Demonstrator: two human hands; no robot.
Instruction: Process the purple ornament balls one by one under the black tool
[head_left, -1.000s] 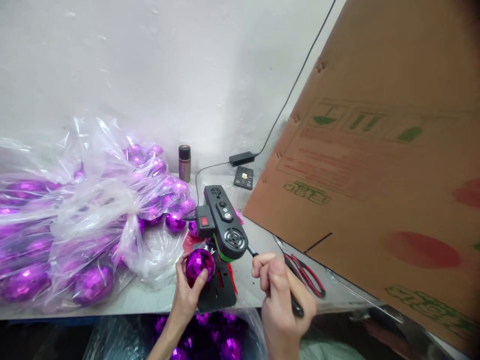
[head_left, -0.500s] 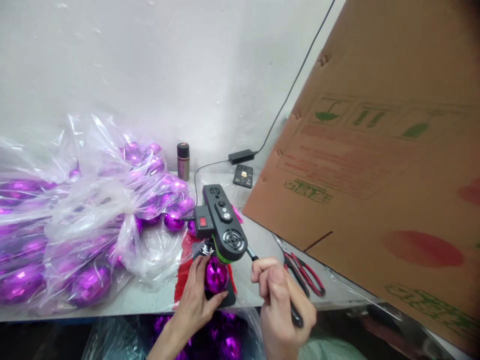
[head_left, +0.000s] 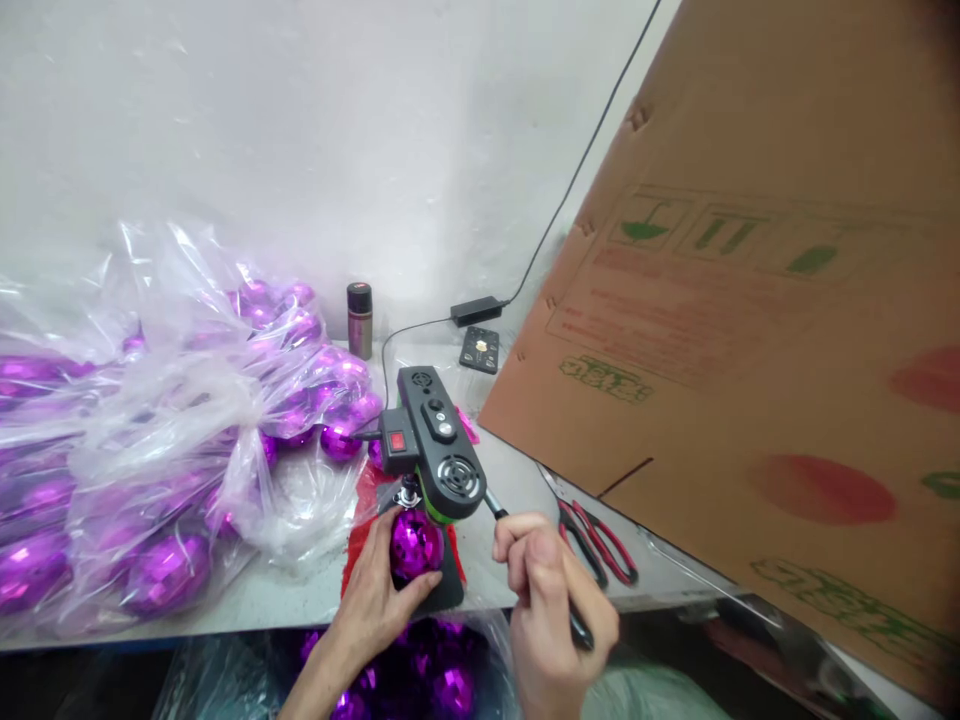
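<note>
In the head view, a purple ball (head_left: 415, 543) is being cupped by the left hand (head_left: 379, 600) under the machine (head_left: 439, 450), at the near edge of the table (head_left: 289, 600). The lever (head_left: 495, 505) is being clenched by the right hand (head_left: 551, 600), its long axis slanting from the machine toward the person's right. Open room is being hemmed in by bags (head_left: 172, 430) on the left and cardboard (head_left: 750, 350) on the right.

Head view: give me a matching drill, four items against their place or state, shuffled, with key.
Things:
1. left hand
2. right hand
3. red-handled scissors
4. small can

Places or states:
A. stands upright near the wall, beyond the machine
B. grips the lever of the machine
C. holds the purple ball under the machine's head
D. lies on the table beside the cardboard box

Pairs: 1-C, 2-B, 3-D, 4-A
</note>
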